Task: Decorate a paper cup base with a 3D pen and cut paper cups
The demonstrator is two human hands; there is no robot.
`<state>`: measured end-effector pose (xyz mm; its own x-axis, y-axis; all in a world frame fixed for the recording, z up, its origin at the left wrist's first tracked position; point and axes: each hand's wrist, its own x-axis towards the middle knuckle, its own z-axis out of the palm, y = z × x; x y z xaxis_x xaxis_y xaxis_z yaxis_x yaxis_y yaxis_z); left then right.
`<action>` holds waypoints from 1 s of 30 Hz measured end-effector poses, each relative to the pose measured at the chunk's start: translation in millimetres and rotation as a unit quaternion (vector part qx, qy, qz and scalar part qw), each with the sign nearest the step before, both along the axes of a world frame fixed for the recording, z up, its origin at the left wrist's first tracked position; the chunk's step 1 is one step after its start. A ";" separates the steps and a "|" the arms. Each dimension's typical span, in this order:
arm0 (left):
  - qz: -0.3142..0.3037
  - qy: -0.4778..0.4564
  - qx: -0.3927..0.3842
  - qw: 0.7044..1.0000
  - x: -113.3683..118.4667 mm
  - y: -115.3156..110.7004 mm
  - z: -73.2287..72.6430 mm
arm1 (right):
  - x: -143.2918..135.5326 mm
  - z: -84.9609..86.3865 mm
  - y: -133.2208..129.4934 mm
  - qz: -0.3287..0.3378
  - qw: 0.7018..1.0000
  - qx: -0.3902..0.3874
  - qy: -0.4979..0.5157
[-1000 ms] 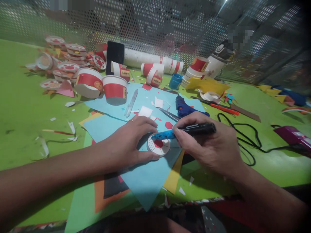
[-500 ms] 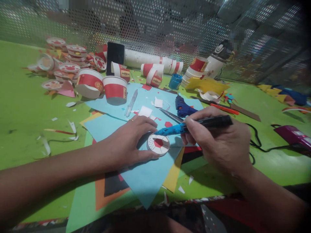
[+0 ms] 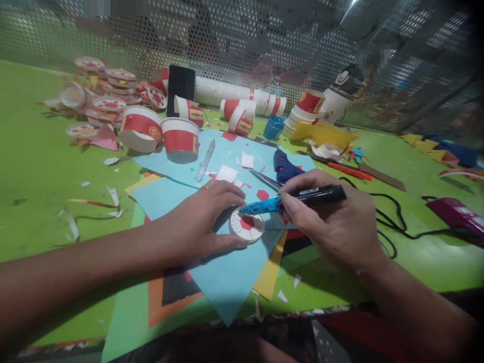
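Note:
A white paper disc with a red hexagon in its middle, dark lines and small dots lies on light blue paper. My left hand grips its left edge between thumb and fingers. In my right hand is a black marker whose front part is smeared blue. Its tip is at the disc's upper left part. Under the right fingers, a silver pointed tool lies partly hidden. Just behind that hand rests a blue glue gun.
Paper cups stand and lie behind the paper, near a blue paint jar and a black phone. Decorated discs pile up at left. Orange-handled scissors, a black cable and a purple device are at right.
The marker and my right hand have shifted slightly left and down, bringing the tip over the disc's upper left area. My left hand and the disc stay put.

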<state>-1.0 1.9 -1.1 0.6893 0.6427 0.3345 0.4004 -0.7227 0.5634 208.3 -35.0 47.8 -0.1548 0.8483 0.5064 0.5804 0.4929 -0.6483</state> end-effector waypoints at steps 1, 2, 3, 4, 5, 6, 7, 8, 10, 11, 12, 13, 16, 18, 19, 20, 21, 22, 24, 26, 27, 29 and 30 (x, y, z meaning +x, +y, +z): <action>0.000 0.001 0.001 1.000 -0.1 0.1 -0.2 | -0.2 -0.7 0.0 0.003 1.000 0.002 0.001; 0.001 0.002 0.001 1.000 -0.2 0.1 -0.4 | -0.4 -1.4 0.0 0.004 1.000 0.002 0.000; 0.003 0.004 -0.001 1.000 -0.2 0.1 -0.3 | -0.4 -2.0 -0.2 0.006 1.000 0.001 -0.001; 0.004 0.006 -0.003 1.000 -0.2 0.0 -0.1 | -0.3 -2.7 -0.4 0.007 1.000 0.001 -0.003; 0.005 0.007 -0.005 1.000 -0.1 -0.1 0.2 | -0.1 -3.4 -0.6 0.008 1.000 0.001 -0.004; 0.005 0.009 -0.006 1.000 0.1 -0.2 0.6 | 0.1 -4.0 -0.8 0.009 1.000 0.003 -0.006; 0.005 0.010 -0.007 1.000 0.2 -0.4 1.0 | 0.4 -4.7 -0.8 0.009 1.000 0.005 -0.008; 0.005 0.012 -0.008 1.000 0.4 -0.5 1.5 | 0.6 -5.3 -0.6 0.009 1.000 0.006 -0.009; 0.006 0.016 -0.011 1.000 0.6 -0.5 2.1 | 0.9 -6.5 0.1 0.009 1.000 0.007 -0.010; 0.007 0.018 -0.013 1.000 0.7 -0.5 2.3 | 0.9 -7.0 0.6 0.008 1.000 0.005 -0.010; 0.008 0.019 -0.015 1.000 0.8 -0.5 2.4 | 0.8 -7.3 1.1 0.008 1.000 0.003 -0.009; 0.008 0.019 -0.016 1.000 0.8 -0.4 2.4 | 0.6 -7.4 1.5 0.007 1.000 -0.001 -0.007; 0.007 0.018 -0.020 1.000 0.8 -0.2 2.4 | -0.1 -7.0 2.4 0.001 1.000 -0.013 -0.007; 0.006 0.017 -0.020 1.000 0.8 -0.1 2.6 | -0.4 -6.2 2.6 -0.007 1.000 -0.019 -0.014; 0.006 0.015 -0.019 1.000 0.7 -0.1 2.7 | -0.6 -5.7 2.7 -0.011 1.000 -0.023 -0.018; 0.006 0.014 -0.018 1.000 0.7 -0.1 2.8 | -0.7 -5.2 2.7 -0.014 0.999 -0.027 -0.022; 0.006 0.014 -0.018 1.000 0.7 -0.2 2.9 | -0.9 -4.7 2.8 -0.017 0.999 -0.030 -0.025; 0.006 0.016 -0.017 1.000 0.7 -0.2 3.0 | -1.1 -4.2 2.9 -0.020 0.999 -0.031 -0.027; 0.007 0.021 -0.017 1.000 0.8 -0.3 3.0 | -1.7 -3.7 3.3 -0.029 0.998 -0.035 -0.031; 0.007 0.021 -0.015 1.000 0.8 -0.4 2.6 | -2.6 -3.8 3.9 -0.035 0.998 -0.040 -0.027; 0.006 0.017 -0.014 1.000 0.8 -0.3 2.4 | -3.1 -4.0 4.2 -0.034 0.998 -0.045 -0.021; 0.005 0.007 -0.013 1.000 0.7 -0.2 1.8 | -3.9 -4.5 4.9 -0.025 0.998 -0.056 -0.006; 0.004 0.003 -0.012 1.000 0.6 0.0 1.7 | -4.0 -4.6 5.1 -0.018 0.998 -0.063 0.003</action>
